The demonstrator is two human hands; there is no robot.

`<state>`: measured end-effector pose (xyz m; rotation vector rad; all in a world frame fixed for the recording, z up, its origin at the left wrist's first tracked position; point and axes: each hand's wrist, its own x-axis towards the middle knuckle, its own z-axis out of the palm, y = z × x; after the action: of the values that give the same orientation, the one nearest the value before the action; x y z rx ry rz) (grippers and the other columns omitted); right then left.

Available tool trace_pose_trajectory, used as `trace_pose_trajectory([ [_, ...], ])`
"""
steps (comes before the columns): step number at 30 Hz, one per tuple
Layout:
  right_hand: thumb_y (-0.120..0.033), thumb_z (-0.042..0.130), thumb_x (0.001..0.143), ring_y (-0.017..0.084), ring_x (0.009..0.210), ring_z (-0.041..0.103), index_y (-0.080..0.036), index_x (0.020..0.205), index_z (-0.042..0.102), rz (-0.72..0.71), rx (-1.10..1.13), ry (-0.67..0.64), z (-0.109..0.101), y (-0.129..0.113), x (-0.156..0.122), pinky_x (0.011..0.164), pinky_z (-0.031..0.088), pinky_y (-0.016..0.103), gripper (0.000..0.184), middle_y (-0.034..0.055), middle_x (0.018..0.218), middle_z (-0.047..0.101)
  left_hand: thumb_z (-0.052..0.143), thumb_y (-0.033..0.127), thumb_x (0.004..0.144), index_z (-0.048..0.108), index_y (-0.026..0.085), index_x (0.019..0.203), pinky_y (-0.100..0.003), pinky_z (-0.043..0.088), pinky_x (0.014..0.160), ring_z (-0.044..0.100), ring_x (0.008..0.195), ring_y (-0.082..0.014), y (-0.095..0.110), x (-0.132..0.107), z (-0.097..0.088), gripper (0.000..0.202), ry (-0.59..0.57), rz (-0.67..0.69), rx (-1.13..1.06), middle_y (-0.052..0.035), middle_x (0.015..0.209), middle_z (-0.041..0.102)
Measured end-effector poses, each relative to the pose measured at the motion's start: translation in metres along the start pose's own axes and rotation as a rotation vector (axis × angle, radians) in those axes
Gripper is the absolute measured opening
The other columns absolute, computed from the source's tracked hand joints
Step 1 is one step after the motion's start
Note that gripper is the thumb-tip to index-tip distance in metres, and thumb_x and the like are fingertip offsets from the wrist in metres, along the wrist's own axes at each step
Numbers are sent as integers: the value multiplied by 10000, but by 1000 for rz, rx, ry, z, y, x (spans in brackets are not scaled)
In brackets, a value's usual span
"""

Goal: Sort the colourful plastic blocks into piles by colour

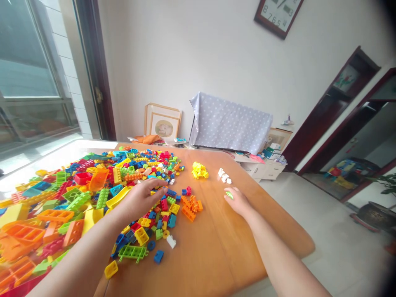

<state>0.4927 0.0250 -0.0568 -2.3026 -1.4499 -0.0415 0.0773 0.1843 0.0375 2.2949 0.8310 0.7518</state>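
My left hand (144, 199) reaches over the big heap of coloured toy building bricks (105, 197), thumb held apart from the fingers. Its fingertips hover over or touch the bricks; I cannot tell which. Off to the right, my right hand (239, 202) is closed on a small light green brick (229, 194), which shows between thumb and fingers. Just beyond that hand lies a small group of white bricks (224, 175). A pile of yellow bricks (199, 170) sits farther left, and a cluster of orange bricks (191, 207) lies between my hands.
The heap spreads across the left of the wooden table (213, 247). A blue brick (159, 256), a white brick (171, 241) and a yellow brick (111, 269) lie near its front. Behind the table stands a low cabinet (262, 170) and something under a dotted cloth (230, 123).
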Motion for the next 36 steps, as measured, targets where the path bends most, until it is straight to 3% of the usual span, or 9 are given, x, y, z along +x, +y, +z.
trace_pose_trajectory([
  [8, -380, 652, 834, 272, 1078, 671, -306, 1211, 701, 22, 49, 131, -32, 14, -41, 984, 519, 416, 387, 68, 1145, 706, 685, 671, 766, 713, 176, 1142, -372, 555, 916, 706, 1068, -287, 8, 9, 40, 622, 204, -211, -425, -107, 1132, 768],
  [11, -412, 657, 833, 305, 1113, 668, -325, 1208, 709, -4, 98, 197, -39, 7, -36, 994, 524, 450, 389, 88, 1204, 697, 674, 628, 794, 699, 163, 1103, -408, 541, 953, 702, 1079, -291, 5, 10, 55, 559, 307, -262, -457, -132, 1157, 752],
  [14, -432, 612, 875, 294, 1135, 666, -318, 1225, 699, -37, 132, 207, -36, -11, -18, 1003, 525, 442, 379, 86, 1232, 697, 648, 578, 836, 681, 172, 1110, -403, 555, 922, 706, 1069, -286, -1, 7, 69, 491, 321, -242, -426, -128, 1156, 747],
  [18, -416, 552, 929, 249, 1122, 670, -257, 1192, 702, -196, 264, 159, -16, -59, 15, 989, 528, 400, 342, 72, 1198, 725, 529, 488, 942, 666, 203, 1140, -403, 556, 909, 700, 1066, -274, 0, -2, 75, 373, 336, -120, -135, -112, 1122, 740],
  [21, -332, 552, 937, 231, 1145, 657, -243, 1184, 710, -341, 313, 85, 8, -103, 42, 1022, 495, 384, 306, 59, 1199, 732, 461, 409, 990, 652, 222, 1183, -419, 545, 917, 670, 1103, -285, 5, -11, 69, 330, 236, 46, 115, -122, 1151, 705],
  [26, -261, 548, 932, 212, 1201, 631, -235, 1241, 701, -341, 177, -113, 53, -156, 91, 1052, 457, 318, 346, 47, 1274, 713, 437, 326, 1013, 646, 239, 1182, -424, 544, 928, 659, 1092, -268, 12, -18, 59, 282, 201, 165, 316, -115, 1171, 685],
  [29, -242, 551, 916, 213, 1178, 631, -254, 1251, 701, -332, 119, -132, 73, -172, 113, 1031, 452, 308, 366, 37, 1258, 717, 445, 311, 1011, 655, 250, 1149, -424, 546, 932, 659, 1089, -264, 11, -17, 58, 259, 199, 185, 348, -106, 1178, 689],
  [31, -254, 538, 926, 246, 1245, 577, -262, 1281, 681, -295, 85, -90, 81, -176, 123, 1084, 398, 368, 383, 60, 1294, 694, 454, 312, 1007, 665, 257, 1129, -426, 551, 919, 662, 1077, -267, 9, -16, 57, 250, 197, 178, 357, -103, 1164, 696],
  [36, -306, 499, 957, 307, 1428, 354, -325, 1382, 598, -138, -77, 46, 86, -162, 140, 1143, 247, 520, 436, 82, 1448, 577, 470, 335, 1002, 683, 257, 1100, -437, 552, 909, 670, 1061, -274, 7, -14, 56, 247, 201, 130, 355, -105, 1157, 702],
])
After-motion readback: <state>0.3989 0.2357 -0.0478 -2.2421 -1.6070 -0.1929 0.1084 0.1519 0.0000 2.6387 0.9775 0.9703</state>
